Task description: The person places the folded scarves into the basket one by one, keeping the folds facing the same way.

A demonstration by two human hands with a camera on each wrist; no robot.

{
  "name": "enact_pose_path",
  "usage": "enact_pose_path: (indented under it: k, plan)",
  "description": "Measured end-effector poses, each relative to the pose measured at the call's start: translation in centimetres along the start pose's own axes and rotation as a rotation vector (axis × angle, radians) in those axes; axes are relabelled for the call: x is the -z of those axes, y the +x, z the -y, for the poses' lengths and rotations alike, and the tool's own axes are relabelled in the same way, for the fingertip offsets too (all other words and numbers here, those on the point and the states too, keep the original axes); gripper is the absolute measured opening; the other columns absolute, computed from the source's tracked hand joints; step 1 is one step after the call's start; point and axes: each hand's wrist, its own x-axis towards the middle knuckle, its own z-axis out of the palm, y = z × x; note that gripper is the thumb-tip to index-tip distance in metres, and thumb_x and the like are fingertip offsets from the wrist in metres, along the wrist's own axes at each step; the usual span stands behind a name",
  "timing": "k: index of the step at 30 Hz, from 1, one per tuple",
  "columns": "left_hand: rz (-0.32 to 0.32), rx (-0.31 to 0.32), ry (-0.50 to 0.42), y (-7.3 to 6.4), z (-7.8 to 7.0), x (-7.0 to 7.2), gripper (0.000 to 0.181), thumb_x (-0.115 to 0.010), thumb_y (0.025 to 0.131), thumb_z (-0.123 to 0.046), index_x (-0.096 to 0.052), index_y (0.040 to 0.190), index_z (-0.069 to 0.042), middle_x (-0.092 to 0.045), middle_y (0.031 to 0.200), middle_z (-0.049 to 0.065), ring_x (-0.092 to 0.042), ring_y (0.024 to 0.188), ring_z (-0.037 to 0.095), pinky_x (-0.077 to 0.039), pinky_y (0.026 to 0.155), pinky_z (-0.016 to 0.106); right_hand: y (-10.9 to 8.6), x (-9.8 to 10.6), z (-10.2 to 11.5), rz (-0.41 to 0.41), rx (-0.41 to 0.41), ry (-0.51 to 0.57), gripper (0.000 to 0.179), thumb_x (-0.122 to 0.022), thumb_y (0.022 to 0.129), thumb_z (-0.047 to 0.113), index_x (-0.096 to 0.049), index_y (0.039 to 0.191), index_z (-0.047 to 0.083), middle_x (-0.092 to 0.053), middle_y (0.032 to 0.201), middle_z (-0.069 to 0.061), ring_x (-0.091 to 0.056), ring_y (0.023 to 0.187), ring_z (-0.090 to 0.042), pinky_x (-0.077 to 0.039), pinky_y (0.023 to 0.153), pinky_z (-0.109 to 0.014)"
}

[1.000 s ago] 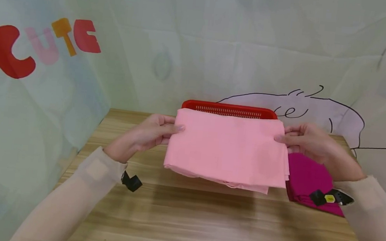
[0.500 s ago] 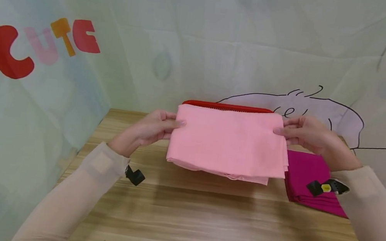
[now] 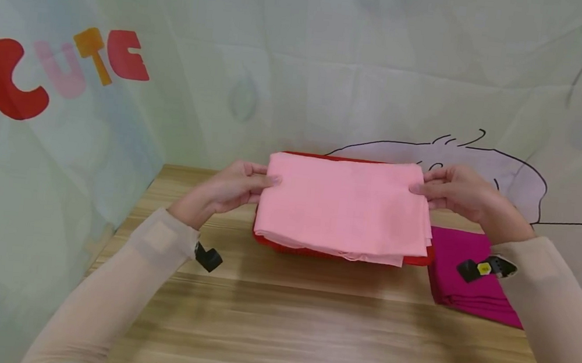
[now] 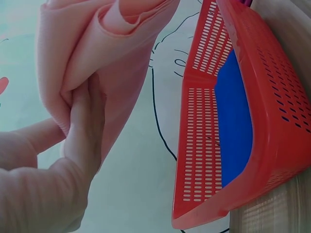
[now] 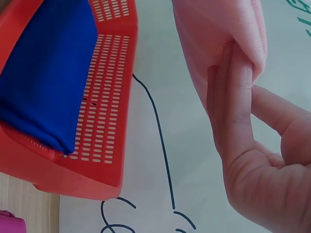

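Note:
A folded pink cloth is held up level between both hands, above a red plastic basket. My left hand pinches its left edge, thumb on top and fingers beneath. The right hand pinches the opposite edge in the same way. In both wrist views the cloth hangs apart from the basket, whose slotted walls show. Inside the basket lies a folded blue cloth, seen also as a blue patch in the left wrist view. From the head view the pink cloth hides the basket's inside.
A folded magenta cloth lies on the wooden table, right of the basket and partly under the right forearm. Behind the table hangs a printed backdrop, which also runs along the left side.
Both hands have carried the pink cloth forward, away from the body, until it covers most of the basket in the head view. The basket's front rim now shows below the cloth.

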Motion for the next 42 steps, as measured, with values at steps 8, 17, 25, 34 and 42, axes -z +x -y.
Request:
enact_pose_path:
  k: [8, 17, 25, 34, 42]
  plan:
    - [-0.004, 0.000, 0.017, 0.9, -0.1, 0.3, 0.043, -0.048, 0.104, -0.002, -0.039, 0.142, 0.016, -0.069, 0.103, 0.005, -0.070, 0.091, 0.015, -0.058, 0.084, 0.032, 0.9, 0.2, 0.1, -0.034, -0.015, -0.023, 0.027, -0.070, 0.094, 0.011, -0.066, 0.114, -0.006, -0.072, 0.091, -0.006, -0.071, 0.079, -0.019, -0.060, 0.075, -0.029]
    - [-0.020, 0.019, 0.004, 1.8, -0.2, 0.6, 0.045, -0.049, 0.104, -0.001, -0.038, 0.144, 0.014, -0.067, 0.105, 0.007, -0.070, 0.089, 0.015, -0.058, 0.084, 0.031, 1.9, 0.5, 0.3, -0.042, -0.008, 0.013, 0.015, -0.070, 0.094, 0.008, -0.072, 0.107, 0.000, -0.072, 0.091, -0.006, -0.071, 0.078, -0.018, -0.060, 0.076, -0.031]
    - [-0.042, 0.032, 0.007, 2.7, -0.4, 0.8, 0.046, -0.051, 0.104, -0.004, -0.039, 0.145, 0.012, -0.064, 0.116, 0.014, -0.070, 0.093, 0.017, -0.056, 0.087, 0.034, 2.8, 0.9, 0.4, -0.046, -0.015, 0.023, 0.005, -0.069, 0.094, 0.007, -0.073, 0.097, 0.004, -0.072, 0.086, -0.005, -0.072, 0.075, -0.018, -0.060, 0.072, -0.030]
    - [-0.064, 0.055, 0.017, 3.5, -0.4, 0.8, 0.047, -0.052, 0.103, -0.006, -0.039, 0.145, 0.012, -0.059, 0.125, 0.019, -0.070, 0.093, 0.017, -0.056, 0.088, 0.034, 3.4, 1.1, 0.5, -0.054, -0.031, 0.017, 0.015, -0.071, 0.093, 0.009, -0.073, 0.105, 0.000, -0.072, 0.087, -0.006, -0.072, 0.074, -0.018, -0.060, 0.072, -0.031]
    - [-0.086, 0.082, 0.035, 4.1, -0.5, 0.6, 0.048, -0.052, 0.103, -0.005, -0.037, 0.147, 0.010, -0.056, 0.130, 0.022, -0.069, 0.091, 0.016, -0.056, 0.088, 0.033, 3.9, 1.1, 0.4, -0.065, -0.048, -0.004, 0.042, -0.071, 0.093, 0.010, -0.058, 0.126, -0.012, -0.071, 0.087, -0.005, -0.071, 0.074, -0.018, -0.060, 0.072, -0.031]
